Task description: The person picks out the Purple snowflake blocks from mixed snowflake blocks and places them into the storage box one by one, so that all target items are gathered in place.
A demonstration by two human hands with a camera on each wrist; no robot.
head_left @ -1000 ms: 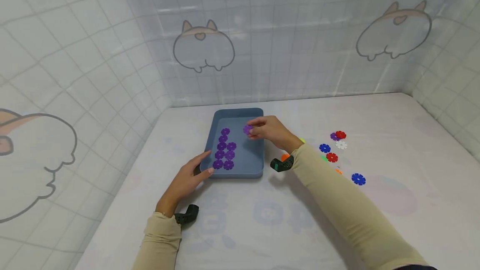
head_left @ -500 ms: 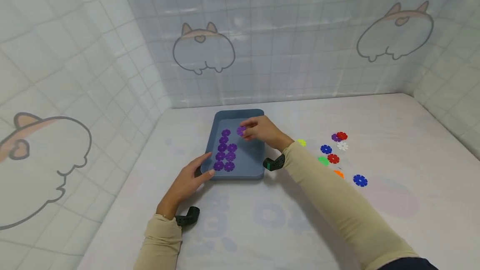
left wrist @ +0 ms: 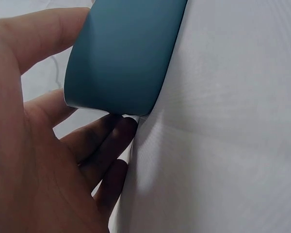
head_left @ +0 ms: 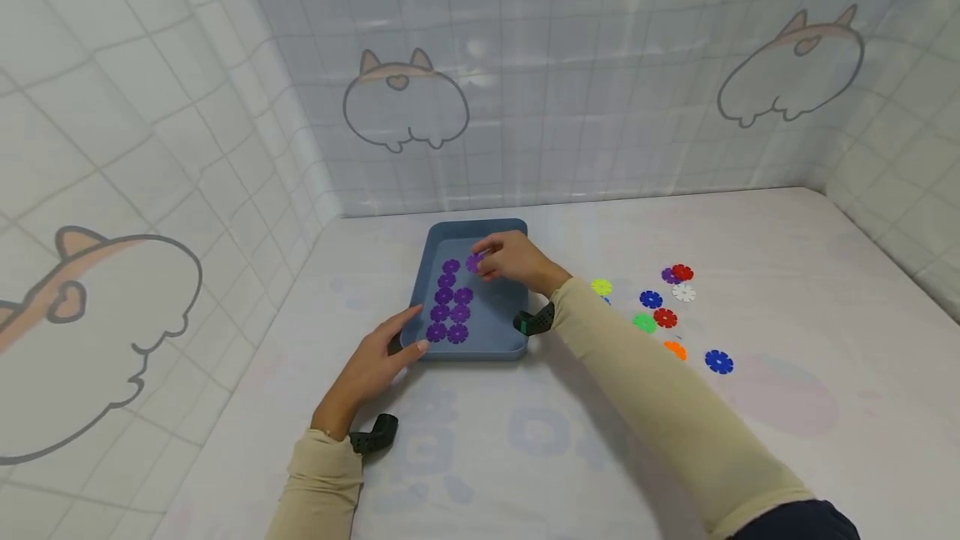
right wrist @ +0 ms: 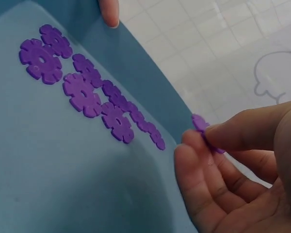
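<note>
My right hand (head_left: 519,262) pinches a purple snowflake building disc (right wrist: 200,123) between thumb and fingers, over the far right part of a shallow blue-grey tray (head_left: 498,332). Several purple discs (head_left: 444,296) lie flat along the tray's left side: one longer column, with a shorter one beside it to the right. At the tray's near left corner, my left hand (head_left: 371,365) holds the rim, its thumb on the front wall and a finger on the left wall. The left wrist view shows the tray's corner (left wrist: 123,63) between those fingers, with other fingers curled beneath it.
Loose discs lie on the white-covered table right of the tray: yellow (head_left: 602,287), green (head_left: 644,323), orange (head_left: 675,350), white (head_left: 683,292), plus blue, red and one purple (head_left: 670,276) partly under a red (head_left: 682,272). A tile-patterned curtain (head_left: 525,107) rises behind the table.
My right hand has moved left over the tray with the purple disc, closer to the left column. The left hand keeps its place on the tray's corner.
</note>
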